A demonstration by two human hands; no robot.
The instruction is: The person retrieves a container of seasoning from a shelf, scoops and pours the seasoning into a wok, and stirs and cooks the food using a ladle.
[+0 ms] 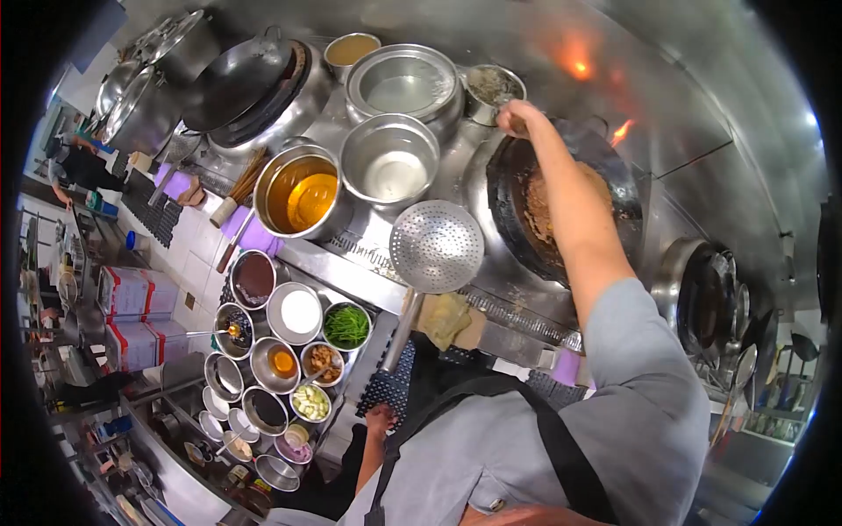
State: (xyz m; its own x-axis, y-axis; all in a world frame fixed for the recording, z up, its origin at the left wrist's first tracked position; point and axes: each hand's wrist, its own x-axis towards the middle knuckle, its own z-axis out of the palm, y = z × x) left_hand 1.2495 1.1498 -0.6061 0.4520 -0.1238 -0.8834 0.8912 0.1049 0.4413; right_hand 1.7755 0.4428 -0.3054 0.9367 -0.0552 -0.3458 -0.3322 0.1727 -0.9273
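My right hand reaches over the stove, closed at the rim of a small metal pot with grey-brown contents. What its fingers hold is hard to make out. Below my forearm sits a black wok with brown minced-looking food inside. My left hand hangs low beside my apron, its fingers curled, with nothing visible in them. A perforated strainer with a long handle rests between the wok and me, beside a folded yellowish cloth.
Flames rise behind the wok. Metal pots and a pot of amber oil stand left of the strainer. Several bowls of ingredients, one with chopped greens, crowd the left counter. Another person stands far left.
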